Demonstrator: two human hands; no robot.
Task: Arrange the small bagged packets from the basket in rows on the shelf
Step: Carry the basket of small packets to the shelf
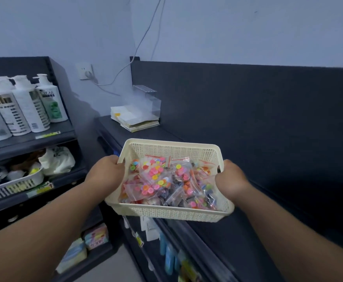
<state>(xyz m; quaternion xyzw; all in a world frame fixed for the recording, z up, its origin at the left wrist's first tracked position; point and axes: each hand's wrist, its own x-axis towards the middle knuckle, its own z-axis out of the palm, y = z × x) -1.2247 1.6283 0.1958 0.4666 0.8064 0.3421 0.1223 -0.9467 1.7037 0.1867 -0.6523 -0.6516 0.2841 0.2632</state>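
Now left hand (109, 169) and right hand (230, 177) grip the basket (172, 214) sides; arms outstretched.

The letters "LEAR", part of a brand name, show on the label of a white pump bottle (52, 104) at upper left of the frame. Print on the neighbouring bottles (29, 110), the shelf-edge tags (47, 135), a pink-and-yellow box (96, 237) at lower left and the packets (156, 176) in the basket (166, 142) is too blurred to read.
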